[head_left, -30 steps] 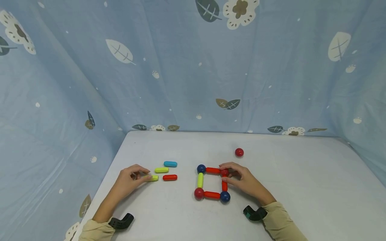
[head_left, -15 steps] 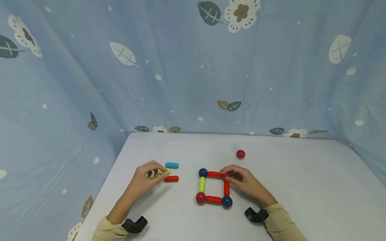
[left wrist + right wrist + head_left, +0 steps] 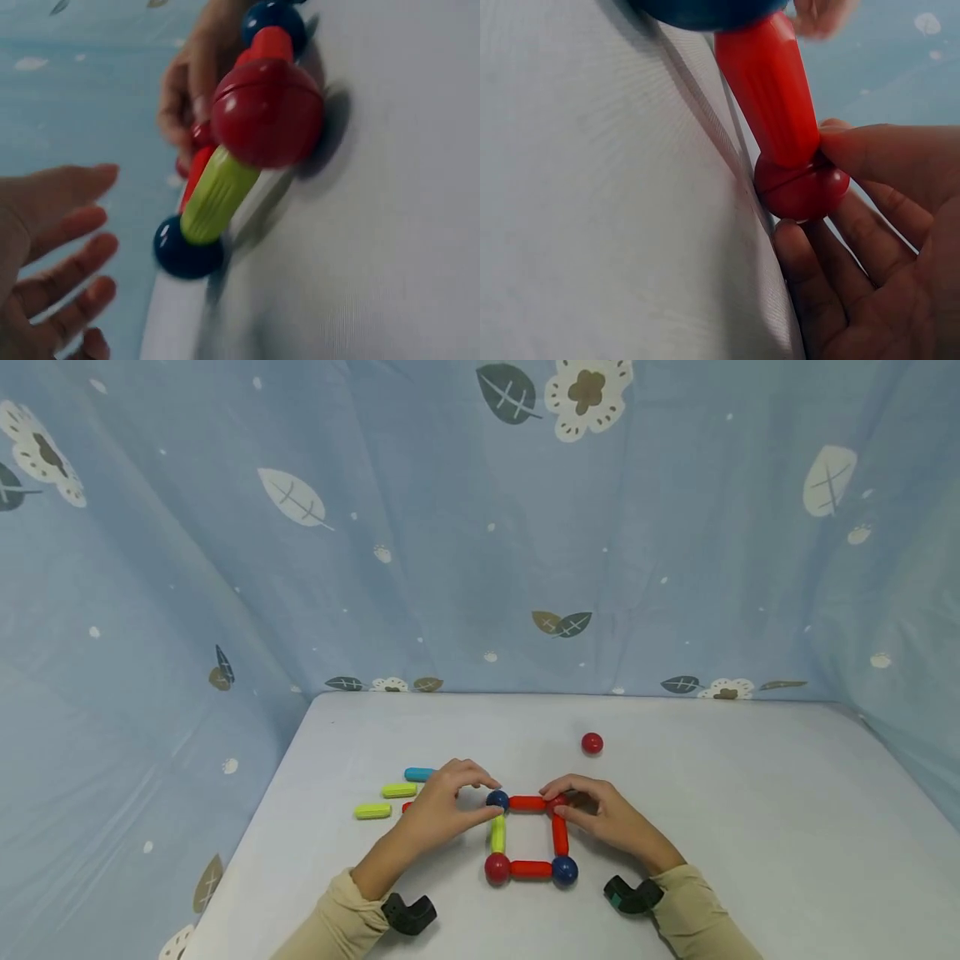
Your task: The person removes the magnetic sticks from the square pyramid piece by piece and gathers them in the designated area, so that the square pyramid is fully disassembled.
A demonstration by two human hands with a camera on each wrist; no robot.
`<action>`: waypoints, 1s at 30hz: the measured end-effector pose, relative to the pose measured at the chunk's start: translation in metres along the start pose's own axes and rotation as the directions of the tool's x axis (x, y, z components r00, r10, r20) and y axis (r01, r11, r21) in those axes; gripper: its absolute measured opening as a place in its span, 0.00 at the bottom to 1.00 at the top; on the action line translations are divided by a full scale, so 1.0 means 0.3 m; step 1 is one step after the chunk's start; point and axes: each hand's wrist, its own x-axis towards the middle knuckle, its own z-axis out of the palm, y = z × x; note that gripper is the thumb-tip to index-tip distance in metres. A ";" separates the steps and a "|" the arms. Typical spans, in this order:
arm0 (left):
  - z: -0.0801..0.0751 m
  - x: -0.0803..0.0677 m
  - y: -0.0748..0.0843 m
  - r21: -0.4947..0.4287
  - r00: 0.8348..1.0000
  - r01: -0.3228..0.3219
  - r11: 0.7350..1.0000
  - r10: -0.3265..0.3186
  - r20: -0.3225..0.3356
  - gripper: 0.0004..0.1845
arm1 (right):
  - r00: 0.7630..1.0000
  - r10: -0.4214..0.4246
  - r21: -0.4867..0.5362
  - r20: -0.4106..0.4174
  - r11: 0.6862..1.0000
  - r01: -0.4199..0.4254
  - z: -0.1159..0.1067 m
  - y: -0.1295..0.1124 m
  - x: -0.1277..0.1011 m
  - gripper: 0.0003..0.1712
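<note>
- Room: pale-blue cloth with leaf and flower print hangs at left, back and right; white table below it.
- Table, left: near yellow-green rod, far yellow-green rod, blue rod and loose red rod, the last mostly behind the left hand. Head view alone shows these rods.
- Left hand: thumb and fingers apart, holding nothing. In head view its thumb overlaps the far-left blue ball; left wrist view shows a gap between them.
- Centre: square frame on the table, balls at four corners; left side is a yellow-green side rod, the other three sides red.
- Frame's far-right red ball: pinched by the right hand. Head view half hides it; right wrist view shows thumb and fingers on opposite sides.
- Loose red ball: beyond the frame, well apart from both hands.
</note>
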 end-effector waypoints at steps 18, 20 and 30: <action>0.144 0.064 -0.006 0.191 0.989 0.029 0.981 -0.056 0.140 0.14 | 1.000 0.010 0.005 -0.006 1.000 -0.010 0.002 0.011 0.009 0.12; 0.145 0.065 -0.004 0.199 0.988 0.028 0.980 -0.057 0.142 0.13 | 1.000 0.009 -0.003 -0.009 1.000 -0.009 0.002 0.012 0.011 0.12; 0.132 0.057 -0.004 0.230 0.992 0.033 0.973 -0.059 0.111 0.13 | 0.999 0.033 -0.033 -0.038 0.999 -0.034 -0.003 0.014 0.006 0.12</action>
